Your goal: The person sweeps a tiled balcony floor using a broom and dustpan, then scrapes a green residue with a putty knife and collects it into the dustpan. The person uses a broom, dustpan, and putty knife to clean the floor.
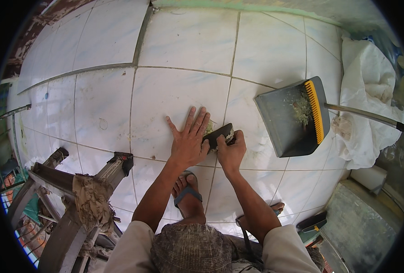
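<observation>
While the left hand (189, 144) splays wide, the right hand (232, 152) holds one black slab (219, 135); one dustpan (281, 125) lies nearby.

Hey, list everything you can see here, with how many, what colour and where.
Dark flat piece: one, black, between the hands
Dustpan: one, grey, right of centre
Toothed strip: one, yellow, on the dustpan
Debris: one clump, grey-green, in the dustpan
Handle: one, metallic, extending right from the dustpan
Sack: one, white, far right
Cylinder: one, white, below the sack
Floor tiles: many, white, throughout
Metal frame: one, grey, lower left
Wrapping: brown, around the frame
Sandals: two, blue-grey straps, on the feet
Left hand: one, fingers spread, centre
Right hand: one, gripping the piece
</observation>
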